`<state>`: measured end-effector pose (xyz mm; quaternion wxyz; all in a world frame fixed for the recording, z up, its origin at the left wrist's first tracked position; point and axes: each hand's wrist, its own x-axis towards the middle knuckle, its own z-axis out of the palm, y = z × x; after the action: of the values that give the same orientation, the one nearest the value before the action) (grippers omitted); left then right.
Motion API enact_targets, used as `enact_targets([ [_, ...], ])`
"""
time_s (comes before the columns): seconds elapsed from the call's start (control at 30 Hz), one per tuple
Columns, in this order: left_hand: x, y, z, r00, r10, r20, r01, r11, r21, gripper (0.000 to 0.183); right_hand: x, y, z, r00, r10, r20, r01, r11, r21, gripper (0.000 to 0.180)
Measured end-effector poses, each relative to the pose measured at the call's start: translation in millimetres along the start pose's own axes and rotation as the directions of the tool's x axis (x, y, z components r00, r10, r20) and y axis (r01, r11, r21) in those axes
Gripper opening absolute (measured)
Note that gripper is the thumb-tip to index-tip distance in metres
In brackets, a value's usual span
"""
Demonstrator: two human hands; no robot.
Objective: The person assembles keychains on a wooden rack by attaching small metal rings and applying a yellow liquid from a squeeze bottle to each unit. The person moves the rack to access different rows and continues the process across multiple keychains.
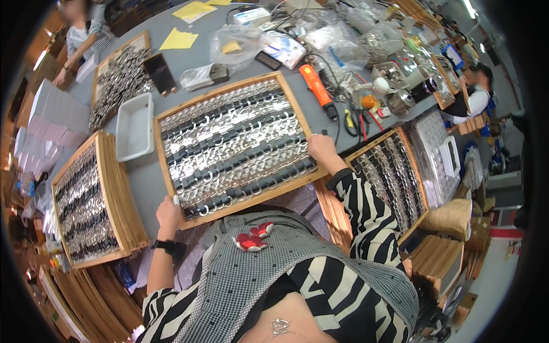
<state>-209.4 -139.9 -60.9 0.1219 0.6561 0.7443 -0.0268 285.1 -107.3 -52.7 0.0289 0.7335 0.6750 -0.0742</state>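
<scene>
A wood-framed tray (257,200) lies at a slant on the grey worktable before me, its near edge close to my apron. Rows of shiny metal pieces (233,115) fill it, alternating with dark bands and curved silver loops. My left hand (168,213) grips the frame at its near left corner, thumb on top of the wood. On the opposite side, my right hand (322,148) holds the right edge, fingers curled over the rim. Under both hands the tray's underside is hidden.
Left stand a white plastic bin (149,128) and stacked filled trays (112,193). An orange power screwdriver (316,88), pliers (352,122) and plastic bags (330,40) lie beyond. Another filled tray (422,188) is right. One person (88,34) is at far left, another (472,96) at right.
</scene>
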Motion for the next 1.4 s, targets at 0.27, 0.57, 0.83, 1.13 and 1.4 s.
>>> enact_targets([
  [0.27, -9, 9, 9, 0.996, -0.080, -0.033, 0.077, 0.994, -0.077, 0.035, -5, -7, 9, 0.979, 0.138, -0.150, -0.129, 0.990, 0.064, 0.038],
  [0.57, -62, -7, 29, 0.986, -0.067, -0.151, 0.002, 0.918, -0.396, 0.029, -9, -3, 13, 0.980, 0.127, -0.154, -0.122, 0.992, 0.040, 0.044],
  [0.83, -140, -29, 48, 0.994, -0.091, -0.052, 0.038, 0.779, -0.625, 0.037, -8, -13, 3, 0.945, 0.306, -0.117, -0.308, 0.951, 0.000, 0.040],
  [1.13, -167, -61, 20, 0.979, -0.113, -0.169, -0.007, 0.812, -0.584, 0.025, -75, -178, -120, 0.897, -0.411, -0.159, 0.269, 0.225, 0.936, 0.029],
  [1.4, -169, -110, -56, 0.872, -0.097, -0.480, -0.278, 0.710, -0.647, 0.022, -233, -342, -260, 0.315, -0.399, -0.861, 0.410, -0.761, 0.502, 0.017],
])
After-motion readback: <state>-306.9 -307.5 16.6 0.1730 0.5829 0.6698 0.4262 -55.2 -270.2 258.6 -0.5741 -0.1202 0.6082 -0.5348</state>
